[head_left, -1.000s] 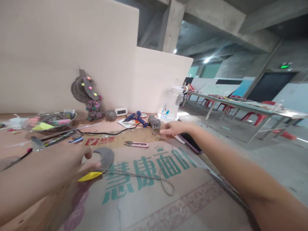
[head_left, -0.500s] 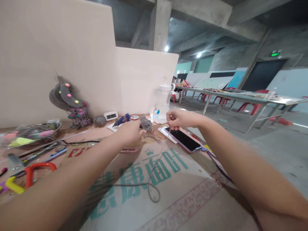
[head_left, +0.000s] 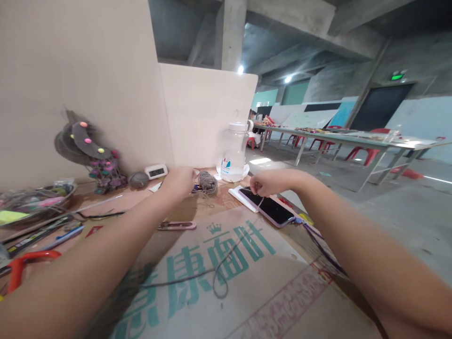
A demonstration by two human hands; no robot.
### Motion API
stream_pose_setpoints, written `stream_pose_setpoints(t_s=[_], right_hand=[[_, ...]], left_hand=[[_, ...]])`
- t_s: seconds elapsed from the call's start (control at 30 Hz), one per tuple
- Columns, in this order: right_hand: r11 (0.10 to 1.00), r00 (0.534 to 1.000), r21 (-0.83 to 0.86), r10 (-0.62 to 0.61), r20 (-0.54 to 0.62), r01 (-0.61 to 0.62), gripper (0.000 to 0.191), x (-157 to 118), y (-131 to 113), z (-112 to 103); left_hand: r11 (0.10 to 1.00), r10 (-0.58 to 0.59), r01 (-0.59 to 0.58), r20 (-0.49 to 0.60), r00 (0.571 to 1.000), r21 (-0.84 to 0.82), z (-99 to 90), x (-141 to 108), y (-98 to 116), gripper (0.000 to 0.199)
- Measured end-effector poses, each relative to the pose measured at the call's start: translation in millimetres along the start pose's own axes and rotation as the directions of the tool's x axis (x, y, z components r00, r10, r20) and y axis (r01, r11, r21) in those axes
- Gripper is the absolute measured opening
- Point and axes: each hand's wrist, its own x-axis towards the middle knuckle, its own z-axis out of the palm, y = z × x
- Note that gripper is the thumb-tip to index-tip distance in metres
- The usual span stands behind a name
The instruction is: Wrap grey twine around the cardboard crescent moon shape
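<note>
My right hand is closed in a pinch on a grey cord, above a phone that lies partly on a white object. From there the cord runs down over the printed cardboard, makes a loop and trails off left. My left hand reaches to the back of the table, beside a bundle of grey yarn. Its fingers are blurred and mostly hidden, as is anything in them. Below it lies a pink-handled tool.
A clear water jug stands at the back. To the left are a small white clock, a ball of yarn, a decorated grey crescent, a filled tray, pens and an orange handle.
My left hand has moved left, away from the yarn bundle. My right hand has shifted slightly right and down with the cord. The view has turned a little to the right.
</note>
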Motion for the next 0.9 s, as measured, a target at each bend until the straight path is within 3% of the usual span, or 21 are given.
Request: stream_pose_setpoints(t_s=[0.13,0.33,0.5,0.6,0.73,0.77,0.8,0.83,0.9], right_hand=[[0.994,0.992,-0.039,0.105,0.070,-0.102,0.021,2.3,13.1,2.1],[0.989,0.990,-0.033,0.142,0.020,-0.142,0.022,-17.1,28.6,-13.3],[0.976,0.995,0.196,-0.097,-0.004,0.095,0.021,-39.9,21.2,-28.7],[0.923,0.966,0.305,-0.255,0.031,0.234,0.020,-44.3,-4.5,-29.3],[0.861,0.896,0.288,-0.444,0.020,0.420,0.022,-40.6,-54.2,-19.1],[0.842,0.877,0.279,-0.481,-0.003,0.463,0.022,-40.2,-64.7,-16.3],[0.828,0.863,0.275,-0.506,-0.008,0.488,0.022,-40.3,-73.0,-14.2],[0.815,0.851,0.276,-0.525,-0.023,0.510,0.021,-40.9,-78.6,-12.9],[0.791,0.844,0.302,-0.525,-0.109,0.532,0.020,-42.6,-81.4,-13.1]], left_hand=[[0.998,-0.060,0.060,0.007,0.998,-0.028,-9.2,-1.1,-15.5,0.027],[0.965,-0.125,0.141,0.086,0.988,-0.222,-14.3,-3.9,-27.6,0.019],[0.828,-0.038,0.150,0.212,0.976,-0.541,-26.9,-0.1,-25.4,0.028],[0.708,0.028,0.090,0.156,0.987,-0.700,-31.3,10.4,-8.1,0.031],[0.613,0.154,-0.060,0.045,0.987,-0.788,-33.2,17.8,37.7,0.037],[0.669,0.295,-0.175,0.042,0.955,-0.722,-34.3,17.2,49.2,0.041],[0.791,0.359,-0.249,0.093,0.929,-0.559,-35.8,16.1,58.6,0.042],[0.901,0.337,-0.275,0.145,0.930,-0.335,-37.5,14.6,65.3,0.042],[0.955,0.249,-0.225,0.112,0.962,-0.193,-41.0,11.7,68.2,0.038]])
